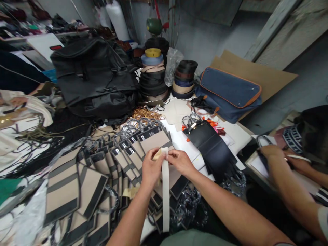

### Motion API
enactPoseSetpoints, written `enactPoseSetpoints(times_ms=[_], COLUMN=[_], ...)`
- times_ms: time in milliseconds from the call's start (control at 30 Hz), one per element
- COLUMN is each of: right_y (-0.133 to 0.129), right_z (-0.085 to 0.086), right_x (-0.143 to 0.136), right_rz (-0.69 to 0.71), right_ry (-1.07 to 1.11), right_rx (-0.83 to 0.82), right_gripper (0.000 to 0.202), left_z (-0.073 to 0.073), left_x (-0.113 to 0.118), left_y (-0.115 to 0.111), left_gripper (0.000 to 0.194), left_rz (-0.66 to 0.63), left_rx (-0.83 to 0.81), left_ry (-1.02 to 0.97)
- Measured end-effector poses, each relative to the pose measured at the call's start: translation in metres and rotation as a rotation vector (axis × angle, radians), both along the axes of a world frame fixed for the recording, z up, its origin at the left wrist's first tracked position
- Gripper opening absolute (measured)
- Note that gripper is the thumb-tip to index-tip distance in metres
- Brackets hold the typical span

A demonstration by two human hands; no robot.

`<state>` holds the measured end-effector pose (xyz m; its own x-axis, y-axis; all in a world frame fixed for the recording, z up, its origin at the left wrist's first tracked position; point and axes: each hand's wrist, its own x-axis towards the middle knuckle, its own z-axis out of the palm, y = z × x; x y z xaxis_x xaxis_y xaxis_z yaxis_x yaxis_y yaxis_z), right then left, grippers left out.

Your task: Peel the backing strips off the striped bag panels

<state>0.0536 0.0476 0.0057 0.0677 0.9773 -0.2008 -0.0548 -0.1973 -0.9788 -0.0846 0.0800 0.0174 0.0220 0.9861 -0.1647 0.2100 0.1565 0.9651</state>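
A long off-white strip (166, 194) hangs down in front of me, its top end between my two hands. My left hand (152, 167) is closed on that top end, thumb over its front, with a small pale yellow piece (156, 154) by the fingers. Thumb and fingers of my right hand (180, 162) pinch at the strip's right edge near the top. Under and beside the hands lie many beige and black flat panels (155, 139), some with loop handles in clear plastic wrap (111, 198).
A black backpack (94, 82) stands at the back left, beside stacked tape rolls (153, 78). Rightward are a black bag (208, 145) and a blue bag (230, 87) with orange trim. A co-worker's arm (284, 181) works at the far right; another person's hand (18, 101) shows far left.
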Motion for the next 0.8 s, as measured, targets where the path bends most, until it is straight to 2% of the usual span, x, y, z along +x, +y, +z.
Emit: enactPoseSetpoints(times_ms=[100, 200, 333, 467, 567, 667, 800], right_y=[0.003, 0.003, 0.001, 0.005, 0.017, 0.035, 0.055], right_z=[0.006, 0.01, 0.011, 0.021, 0.036, 0.05, 0.059], right_x=[0.005, 0.001, -0.005, 0.003, 0.009, 0.011, 0.014], right_rz=[0.066, 0.128, 0.164, 0.149, 0.128, 0.292, 0.463], right_ry=[-0.035, -0.053, -0.081, -0.217, -0.373, -0.52, -0.677], right_rx=[0.014, 0.014, -0.003, -0.037, 0.098, 0.264, 0.291], right_gripper=[0.029, 0.031, 0.029, 0.03, 0.047, 0.027, 0.012], left_z=[0.003, 0.008, 0.012, 0.011, 0.009, 0.007, 0.002], left_x=[-0.012, -0.019, -0.023, -0.028, -0.03, -0.03, -0.028], left_y=[-0.001, -0.003, -0.003, -0.001, 0.001, 0.003, 0.007], left_gripper=[0.051, 0.048, 0.024, 0.024, 0.027, 0.028, 0.017], left_rz=[-0.098, -0.149, -0.163, -0.159, -0.192, -0.245, -0.217], left_rx=[0.04, -0.011, -0.006, 0.071, 0.196, 0.278, 0.255], left_ry=[-0.058, -0.132, -0.043, 0.1, 0.223, 0.294, 0.318])
